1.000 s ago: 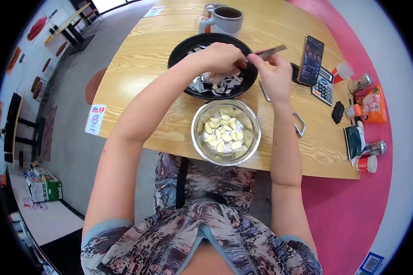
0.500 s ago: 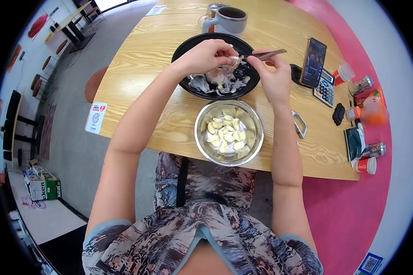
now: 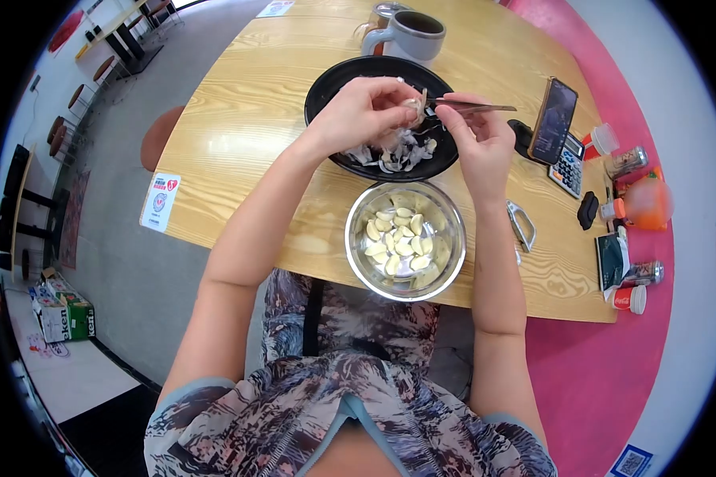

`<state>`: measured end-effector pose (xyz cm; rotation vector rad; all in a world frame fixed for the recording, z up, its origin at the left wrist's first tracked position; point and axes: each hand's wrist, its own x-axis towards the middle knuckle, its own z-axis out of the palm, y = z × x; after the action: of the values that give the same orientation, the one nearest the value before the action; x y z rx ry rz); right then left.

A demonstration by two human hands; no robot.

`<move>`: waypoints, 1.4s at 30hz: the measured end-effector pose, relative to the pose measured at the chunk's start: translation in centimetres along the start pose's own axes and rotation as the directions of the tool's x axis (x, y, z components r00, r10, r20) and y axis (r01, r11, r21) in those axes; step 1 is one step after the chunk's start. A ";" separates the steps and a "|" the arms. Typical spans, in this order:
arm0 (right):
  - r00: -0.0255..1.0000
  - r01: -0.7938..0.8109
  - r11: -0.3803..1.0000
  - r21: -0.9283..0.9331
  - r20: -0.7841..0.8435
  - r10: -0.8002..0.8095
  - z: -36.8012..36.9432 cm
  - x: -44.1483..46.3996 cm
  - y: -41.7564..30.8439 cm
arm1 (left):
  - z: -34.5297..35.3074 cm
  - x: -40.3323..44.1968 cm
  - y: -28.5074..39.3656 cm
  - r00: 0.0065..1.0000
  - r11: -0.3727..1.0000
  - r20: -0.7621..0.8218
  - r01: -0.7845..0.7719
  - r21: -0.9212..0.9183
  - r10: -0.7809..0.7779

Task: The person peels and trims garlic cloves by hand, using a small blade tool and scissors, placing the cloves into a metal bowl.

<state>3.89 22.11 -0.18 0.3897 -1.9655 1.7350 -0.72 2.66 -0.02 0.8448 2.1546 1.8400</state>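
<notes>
Over the black plate (image 3: pixel 445 163), my left hand (image 3: pixel 367 115) is closed on a pale garlic piece (image 3: pixel 414 105) with its skin on. My right hand (image 3: pixel 481 139) grips a thin metal tool like tweezers (image 3: pixel 485 107), whose tip meets the garlic. Loose garlic skins (image 3: pixel 406 153) lie on the plate below. Nearer to me, a steel bowl (image 3: pixel 354 258) holds several peeled cloves (image 3: pixel 403 246). The plate and the bowl stand close together.
Beyond the plate stand a grey mug (image 3: pixel 414 36) and a glass jar (image 3: pixel 388 11). To the right are a propped phone (image 3: pixel 553 121), a calculator (image 3: pixel 566 168), a metal peeler-like tool (image 3: pixel 522 226), a black case (image 3: pixel 587 210) and a red cup (image 3: pixel 630 299) on the table (image 3: pixel 239 95).
My left hand has come up from the skins with the garlic piece, and the tool in my right hand now touches it. The whole view has shifted slightly.
</notes>
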 end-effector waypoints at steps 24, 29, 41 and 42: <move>0.986 0.166 0.984 -0.071 -0.003 -0.167 0.6 -0.1 0.1 | 0.1 -1.1 0.1 0.966 0.981 -0.245 -0.127 -0.149 0.088; 0.987 0.147 0.982 -0.121 0.080 -0.138 1.6 -0.6 0.2 | 0.4 -1.3 -0.6 0.972 0.975 -0.214 -0.134 -0.175 0.095; 0.987 0.029 0.999 -0.016 0.156 -0.027 1.0 -0.9 0.5 | 0.3 -1.7 -0.1 0.984 0.981 -0.147 -0.121 -0.151 0.098; 0.986 0.002 0.999 0.035 0.164 -0.008 0.9 -0.9 0.5 | 0.3 -1.7 -0.2 0.985 0.977 -0.138 -0.125 -0.174 0.102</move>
<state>4.29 21.18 -1.14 0.5657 -2.0473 1.7868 0.75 2.00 -0.61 0.8462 2.0061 2.1647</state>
